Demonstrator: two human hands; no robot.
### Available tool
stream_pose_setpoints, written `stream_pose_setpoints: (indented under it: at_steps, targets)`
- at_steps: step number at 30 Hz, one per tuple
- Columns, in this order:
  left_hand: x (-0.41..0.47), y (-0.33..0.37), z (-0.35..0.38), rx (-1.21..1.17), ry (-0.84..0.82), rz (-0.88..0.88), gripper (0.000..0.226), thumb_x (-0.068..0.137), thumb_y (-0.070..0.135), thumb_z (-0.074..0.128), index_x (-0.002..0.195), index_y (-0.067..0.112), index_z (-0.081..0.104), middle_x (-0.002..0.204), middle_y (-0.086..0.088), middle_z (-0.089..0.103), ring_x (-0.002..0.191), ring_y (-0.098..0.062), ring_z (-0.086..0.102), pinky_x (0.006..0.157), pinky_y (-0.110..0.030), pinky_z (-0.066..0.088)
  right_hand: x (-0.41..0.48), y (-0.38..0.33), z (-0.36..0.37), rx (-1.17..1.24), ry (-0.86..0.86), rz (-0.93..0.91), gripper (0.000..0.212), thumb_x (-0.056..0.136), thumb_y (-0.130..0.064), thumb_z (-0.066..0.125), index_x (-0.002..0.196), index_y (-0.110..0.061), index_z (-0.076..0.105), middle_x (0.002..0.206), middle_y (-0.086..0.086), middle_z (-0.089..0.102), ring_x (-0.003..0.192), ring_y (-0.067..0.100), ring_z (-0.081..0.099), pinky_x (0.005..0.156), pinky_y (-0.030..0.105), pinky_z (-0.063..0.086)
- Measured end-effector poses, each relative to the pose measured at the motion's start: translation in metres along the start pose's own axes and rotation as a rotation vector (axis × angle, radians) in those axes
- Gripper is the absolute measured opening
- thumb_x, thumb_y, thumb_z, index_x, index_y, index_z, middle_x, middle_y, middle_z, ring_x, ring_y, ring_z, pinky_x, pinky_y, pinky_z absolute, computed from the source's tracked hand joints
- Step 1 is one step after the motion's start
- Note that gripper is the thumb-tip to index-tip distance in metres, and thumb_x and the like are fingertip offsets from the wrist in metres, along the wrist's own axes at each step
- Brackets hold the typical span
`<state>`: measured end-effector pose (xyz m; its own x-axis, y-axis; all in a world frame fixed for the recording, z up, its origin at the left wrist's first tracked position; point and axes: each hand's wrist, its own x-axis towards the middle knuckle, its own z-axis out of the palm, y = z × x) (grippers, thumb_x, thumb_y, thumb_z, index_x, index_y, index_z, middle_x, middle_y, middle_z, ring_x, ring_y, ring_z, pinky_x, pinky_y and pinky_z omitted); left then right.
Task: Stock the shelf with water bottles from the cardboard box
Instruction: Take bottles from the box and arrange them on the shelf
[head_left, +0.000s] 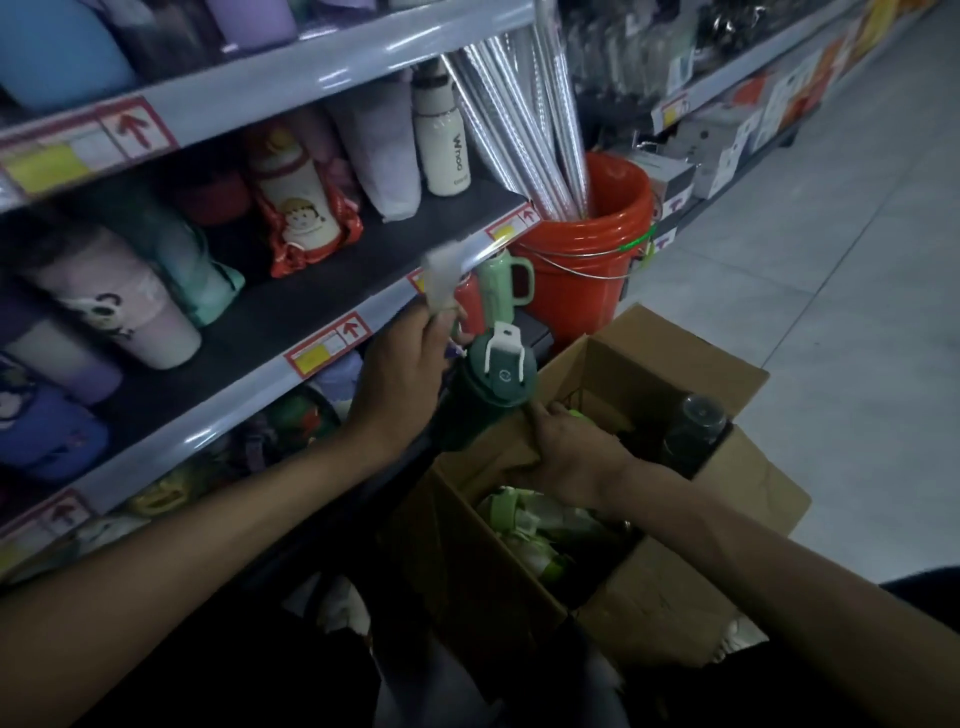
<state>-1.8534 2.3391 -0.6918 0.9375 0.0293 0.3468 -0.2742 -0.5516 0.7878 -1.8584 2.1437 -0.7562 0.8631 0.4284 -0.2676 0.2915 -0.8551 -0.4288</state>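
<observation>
1. Left hand (405, 374): a white wrapper (440, 283) is pinched, left of the box (675, 366).
2. Right hand (571, 449): laid at the box's left rim, touching the bottle (485, 387); grasp cannot be told.
3. Bottle: seen just left of the box, below the shelf (291, 306).

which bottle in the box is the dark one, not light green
The dark bottle with the clear cap, upright in the far right corner of the cardboard box, beyond the right hand; the light green bottles sit nearer the camera.
</observation>
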Motion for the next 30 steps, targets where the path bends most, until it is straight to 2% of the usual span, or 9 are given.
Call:
stream_pose_setpoints:
  at_steps: [5,8,11,16,19,21,24,27,30]
  targets:
    - [0.010,0.026,-0.020,-0.317,0.148,-0.117,0.022,0.110,0.021,0.041,0.100,0.020,0.060,0.097,-0.010,0.072,0.095,-0.020,0.075,0.076,-0.034,0.063,0.001,-0.022,-0.007,0.505,0.217,-0.069,0.092,0.069,-0.064,0.075,0.147,-0.033,0.038,0.139,-0.004,0.058,0.124,0.015,0.056,0.101,0.036,0.051]
    - [0.018,0.029,-0.024,-0.488,0.245,-0.254,0.024,0.109,0.019,0.043,0.096,0.016,0.063,0.092,-0.016,0.070,0.088,-0.028,0.076,0.071,-0.035,0.062,-0.002,-0.034,-0.015,0.715,0.330,-0.098,0.082,0.072,-0.046,0.088,0.141,-0.030,0.046,0.134,-0.015,0.061,0.119,0.000,0.057,0.096,0.020,0.048]
    - [0.025,0.031,-0.025,-0.610,0.289,-0.412,0.024,0.107,0.019,0.047,0.094,0.011,0.066,0.089,-0.015,0.069,0.076,-0.023,0.074,0.067,-0.034,0.061,-0.004,-0.039,-0.021,0.800,0.395,-0.108,0.077,0.070,-0.034,0.093,0.134,-0.028,0.051,0.126,-0.018,0.065,0.112,-0.011,0.058,0.087,0.005,0.046]
    - [0.034,0.032,-0.025,-0.747,0.241,-0.486,0.018,0.105,0.019,0.053,0.105,0.008,0.068,0.075,-0.006,0.074,0.070,-0.018,0.074,0.064,-0.030,0.060,-0.006,-0.046,-0.030,0.903,0.414,-0.132,0.070,0.069,-0.033,0.091,0.131,-0.029,0.059,0.120,-0.021,0.070,0.112,-0.006,0.063,0.091,0.013,0.051]
    - [0.037,0.028,-0.024,-0.748,0.232,-0.554,0.020,0.098,0.028,0.062,0.102,0.011,0.070,0.082,-0.007,0.077,0.078,-0.024,0.075,0.077,-0.038,0.059,-0.007,-0.050,-0.031,0.947,0.427,-0.132,0.063,0.070,-0.036,0.090,0.127,-0.030,0.062,0.116,-0.020,0.073,0.107,-0.004,0.067,0.082,0.013,0.054]
    - [0.038,0.023,-0.023,-0.696,0.200,-0.603,0.034,0.094,0.041,0.061,0.099,0.010,0.075,0.090,-0.009,0.079,0.090,-0.030,0.075,0.089,-0.046,0.057,-0.009,-0.052,-0.032,0.969,0.430,-0.129,0.068,0.068,-0.042,0.088,0.128,-0.030,0.061,0.117,-0.019,0.072,0.107,-0.004,0.067,0.080,0.011,0.054]
    - [0.024,0.016,-0.015,-0.660,0.053,-0.630,0.048,0.093,0.057,0.056,0.106,0.017,0.079,0.103,-0.006,0.079,0.106,-0.032,0.072,0.101,-0.055,0.053,-0.009,-0.054,-0.037,0.990,0.440,-0.126,0.069,0.069,-0.042,0.086,0.129,-0.035,0.054,0.113,-0.032,0.068,0.106,-0.010,0.064,0.077,0.008,0.052]
    - [0.025,0.012,-0.007,-0.680,-0.044,-0.625,0.035,0.097,0.058,0.054,0.099,0.035,0.080,0.116,0.003,0.076,0.103,-0.016,0.072,0.090,-0.034,0.057,-0.008,-0.052,-0.042,1.078,0.439,-0.113,0.058,0.076,-0.028,0.084,0.123,-0.032,0.049,0.102,-0.034,0.068,0.097,-0.011,0.066,0.071,0.007,0.053]
    - [0.040,-0.022,-0.001,-0.726,-0.053,-0.633,0.037,0.107,0.037,0.043,0.126,0.014,0.065,0.143,-0.014,0.059,0.093,-0.015,0.060,0.056,-0.015,0.045,-0.007,-0.050,-0.046,1.191,0.456,-0.087,0.053,0.074,-0.033,0.080,0.120,-0.027,0.055,0.104,-0.007,0.073,0.095,0.008,0.074,0.070,0.019,0.059]
